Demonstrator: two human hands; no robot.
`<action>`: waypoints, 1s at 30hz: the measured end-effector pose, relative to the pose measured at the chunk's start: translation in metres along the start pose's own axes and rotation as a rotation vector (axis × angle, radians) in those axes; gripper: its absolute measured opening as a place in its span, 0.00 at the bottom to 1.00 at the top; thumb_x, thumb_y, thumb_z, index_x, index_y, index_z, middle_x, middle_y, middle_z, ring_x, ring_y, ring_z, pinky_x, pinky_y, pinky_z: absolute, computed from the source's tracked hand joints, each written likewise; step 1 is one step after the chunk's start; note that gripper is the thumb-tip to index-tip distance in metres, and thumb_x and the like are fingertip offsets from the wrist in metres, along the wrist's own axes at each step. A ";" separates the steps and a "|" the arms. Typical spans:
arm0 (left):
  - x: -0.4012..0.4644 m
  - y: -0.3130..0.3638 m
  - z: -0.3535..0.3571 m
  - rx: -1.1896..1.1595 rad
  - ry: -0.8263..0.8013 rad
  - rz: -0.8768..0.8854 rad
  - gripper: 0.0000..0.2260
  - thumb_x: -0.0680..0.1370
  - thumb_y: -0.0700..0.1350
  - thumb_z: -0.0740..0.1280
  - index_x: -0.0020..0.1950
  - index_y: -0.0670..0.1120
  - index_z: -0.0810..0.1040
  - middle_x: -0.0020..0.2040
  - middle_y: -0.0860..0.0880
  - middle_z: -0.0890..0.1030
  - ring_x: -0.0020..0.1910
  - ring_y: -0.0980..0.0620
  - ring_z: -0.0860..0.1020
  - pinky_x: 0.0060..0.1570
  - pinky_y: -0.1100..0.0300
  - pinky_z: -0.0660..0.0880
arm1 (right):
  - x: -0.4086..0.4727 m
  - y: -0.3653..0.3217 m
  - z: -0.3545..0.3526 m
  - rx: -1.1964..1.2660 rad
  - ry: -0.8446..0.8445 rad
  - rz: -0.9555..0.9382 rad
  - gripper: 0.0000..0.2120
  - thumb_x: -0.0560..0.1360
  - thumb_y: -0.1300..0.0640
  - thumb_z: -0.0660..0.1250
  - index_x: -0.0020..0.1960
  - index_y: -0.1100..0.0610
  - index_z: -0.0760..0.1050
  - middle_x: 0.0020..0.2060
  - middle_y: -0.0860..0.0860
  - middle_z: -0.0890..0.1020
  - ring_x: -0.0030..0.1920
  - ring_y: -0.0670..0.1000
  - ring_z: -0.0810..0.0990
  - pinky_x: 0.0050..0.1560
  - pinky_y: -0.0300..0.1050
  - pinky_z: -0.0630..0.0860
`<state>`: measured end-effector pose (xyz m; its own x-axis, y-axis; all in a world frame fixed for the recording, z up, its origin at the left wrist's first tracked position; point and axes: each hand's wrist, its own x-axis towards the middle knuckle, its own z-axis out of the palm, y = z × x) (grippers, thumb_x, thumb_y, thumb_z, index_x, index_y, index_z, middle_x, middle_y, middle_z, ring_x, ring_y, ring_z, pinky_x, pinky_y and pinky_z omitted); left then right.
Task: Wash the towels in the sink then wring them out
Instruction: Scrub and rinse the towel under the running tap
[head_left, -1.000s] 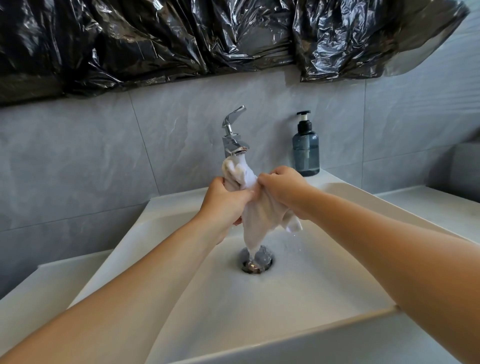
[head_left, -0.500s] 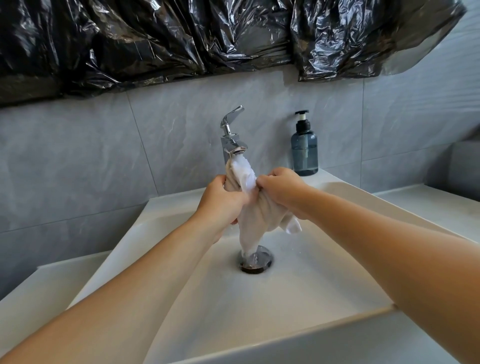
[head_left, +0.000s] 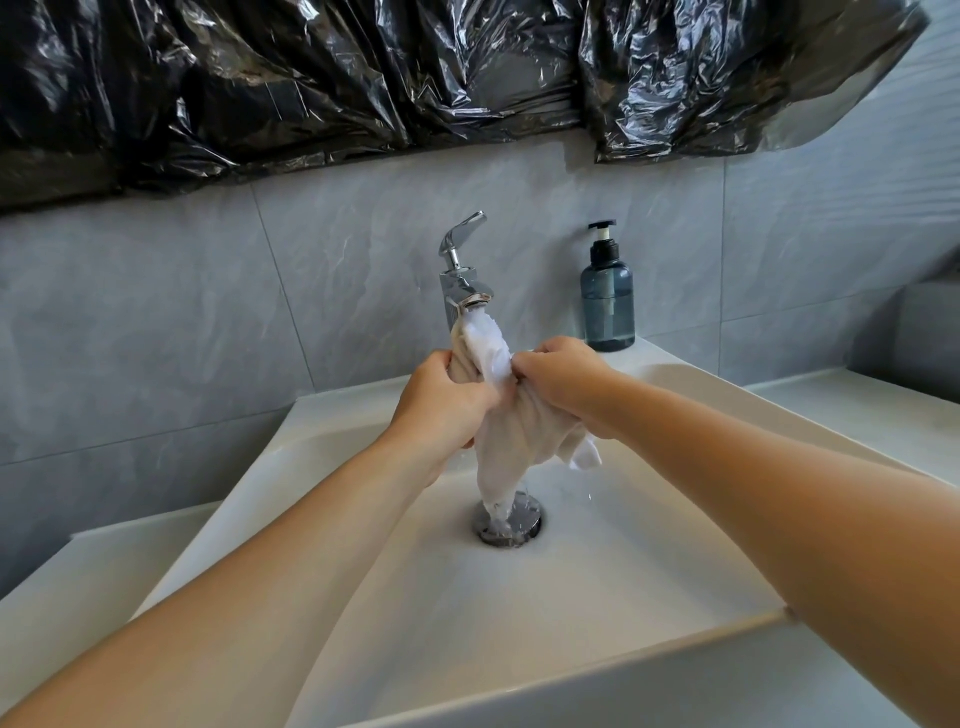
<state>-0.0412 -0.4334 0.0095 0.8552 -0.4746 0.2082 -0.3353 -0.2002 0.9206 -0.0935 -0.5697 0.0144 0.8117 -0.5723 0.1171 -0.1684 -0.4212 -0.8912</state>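
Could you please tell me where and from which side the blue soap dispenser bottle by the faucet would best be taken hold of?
Probably round the straight body of the soap dispenser bottle, below its narrow pump neck, coming from the front-right. It stands upright on the sink ledge with the wall close behind, and the faucet, the towel and both hands fill the space to its left.

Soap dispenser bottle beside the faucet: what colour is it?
Translucent blue-grey soap dispenser bottle with a black pump top, seen clearly in the head view.
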 end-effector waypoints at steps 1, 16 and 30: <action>0.001 0.000 0.000 0.012 0.006 -0.001 0.17 0.66 0.51 0.75 0.53 0.51 0.77 0.49 0.48 0.85 0.49 0.42 0.84 0.48 0.38 0.81 | 0.000 0.000 0.000 -0.001 0.002 0.003 0.11 0.74 0.50 0.64 0.46 0.58 0.77 0.39 0.54 0.80 0.38 0.53 0.77 0.39 0.45 0.75; 0.005 -0.004 0.000 0.039 0.028 0.006 0.18 0.65 0.51 0.73 0.52 0.51 0.76 0.49 0.48 0.84 0.47 0.43 0.85 0.46 0.39 0.82 | -0.001 -0.002 0.000 0.016 -0.023 0.049 0.12 0.74 0.49 0.63 0.48 0.57 0.77 0.39 0.53 0.80 0.39 0.53 0.78 0.39 0.45 0.75; 0.010 -0.007 -0.006 0.125 0.092 0.034 0.27 0.65 0.59 0.77 0.49 0.54 0.62 0.50 0.50 0.78 0.49 0.45 0.82 0.50 0.40 0.81 | 0.001 -0.006 -0.003 0.376 -0.179 0.183 0.31 0.76 0.34 0.58 0.61 0.61 0.73 0.50 0.57 0.80 0.46 0.59 0.81 0.56 0.54 0.77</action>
<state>-0.0281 -0.4314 0.0077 0.8735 -0.4032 0.2729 -0.4059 -0.2935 0.8655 -0.0928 -0.5695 0.0214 0.8768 -0.4691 -0.1055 -0.1303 -0.0206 -0.9913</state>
